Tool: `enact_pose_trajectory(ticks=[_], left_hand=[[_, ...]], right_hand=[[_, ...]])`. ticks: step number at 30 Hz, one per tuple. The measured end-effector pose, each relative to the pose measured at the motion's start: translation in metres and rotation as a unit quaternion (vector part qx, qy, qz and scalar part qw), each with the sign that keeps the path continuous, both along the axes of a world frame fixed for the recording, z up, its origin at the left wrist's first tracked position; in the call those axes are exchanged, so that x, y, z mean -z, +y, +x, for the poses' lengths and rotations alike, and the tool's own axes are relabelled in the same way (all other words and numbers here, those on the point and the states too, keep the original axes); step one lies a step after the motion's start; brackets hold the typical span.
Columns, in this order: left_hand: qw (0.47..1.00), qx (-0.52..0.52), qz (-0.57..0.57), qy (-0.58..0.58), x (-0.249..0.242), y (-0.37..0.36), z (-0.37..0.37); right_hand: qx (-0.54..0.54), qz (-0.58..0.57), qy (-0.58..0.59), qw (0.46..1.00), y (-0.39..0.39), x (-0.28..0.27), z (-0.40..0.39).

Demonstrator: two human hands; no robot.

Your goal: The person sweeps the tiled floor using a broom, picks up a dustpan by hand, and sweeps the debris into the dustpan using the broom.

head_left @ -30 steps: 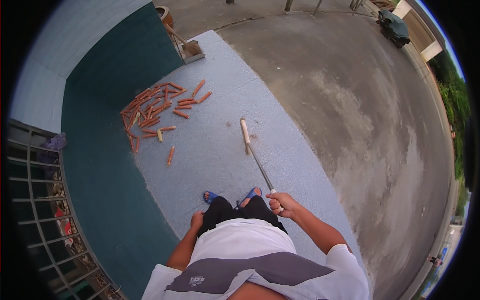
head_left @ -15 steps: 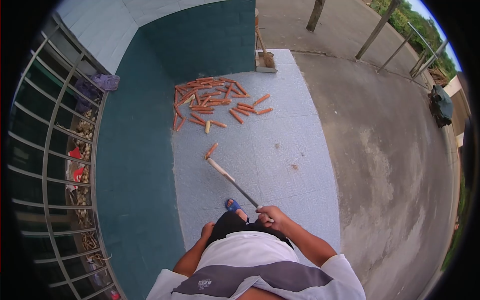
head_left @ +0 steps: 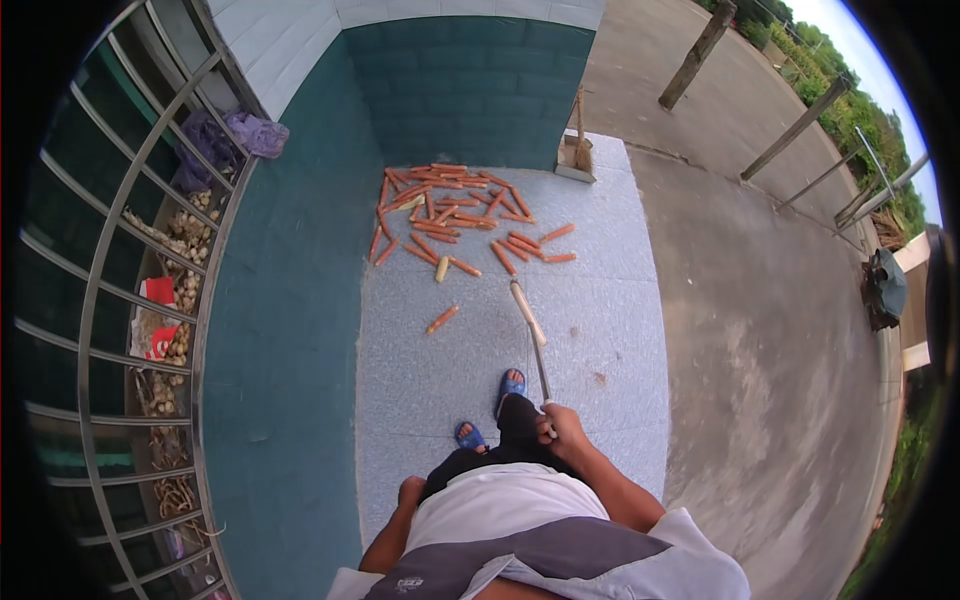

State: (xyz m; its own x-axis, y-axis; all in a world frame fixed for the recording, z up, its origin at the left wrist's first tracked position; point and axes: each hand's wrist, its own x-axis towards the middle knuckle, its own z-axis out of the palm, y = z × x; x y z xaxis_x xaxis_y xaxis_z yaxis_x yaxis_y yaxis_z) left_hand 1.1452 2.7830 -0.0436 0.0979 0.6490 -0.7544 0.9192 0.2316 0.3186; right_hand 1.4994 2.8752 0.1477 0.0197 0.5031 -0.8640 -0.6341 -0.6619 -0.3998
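Observation:
My right hand (head_left: 563,430) is closed round the handle of a long thin grey stick (head_left: 542,370) with a thicker, pale end. That pale end (head_left: 527,312) points forward over the tiled floor, just short of the reddish corn cobs (head_left: 440,226) scattered in the corner. One lone cob (head_left: 442,319) lies nearer to me, left of the stick and apart from it. A yellowish cob (head_left: 442,269) sits at the near edge of the pile. My left hand (head_left: 411,490) hangs beside my left thigh; its fingers are too hidden to read.
A teal wall (head_left: 290,330) runs along the left, with a barred window (head_left: 95,290) holding bulbs and purple bags (head_left: 255,135). A dustpan (head_left: 575,172) with a brush stands at the back right corner. Concrete ground (head_left: 770,330) with posts (head_left: 697,55) lies to the right.
The stick has swung right, its end leaving the lone cob and pointing toward the pile. My right foot has come into view further forward. The camera view has shifted.

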Motion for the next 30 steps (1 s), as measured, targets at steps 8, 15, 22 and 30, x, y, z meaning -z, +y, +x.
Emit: enact_pose_trajectory(ticks=[8, 15, 22, 30], left_hand=[[0.978, -0.165, 0.057, -0.114, 0.123, 0.040, -0.002], [0.989, -0.105, 0.088, -0.051, 0.021, 0.213, 0.060], [0.945, -0.209, 0.239, -0.072, 0.013, 0.341, 0.099], [0.964, -0.098, 0.203, -0.140, 0.042, 0.446, 0.096]], right_hand=[[0.159, 0.032, 0.013, 0.987, 0.116, 0.017, 0.018], [0.197, 0.009, 0.037, 0.980, 0.252, 0.059, 0.082], [0.212, -0.013, 0.112, 0.971, 0.325, 0.076, 0.127], [0.211, 0.017, 0.170, 0.963, 0.360, 0.089, 0.135]])
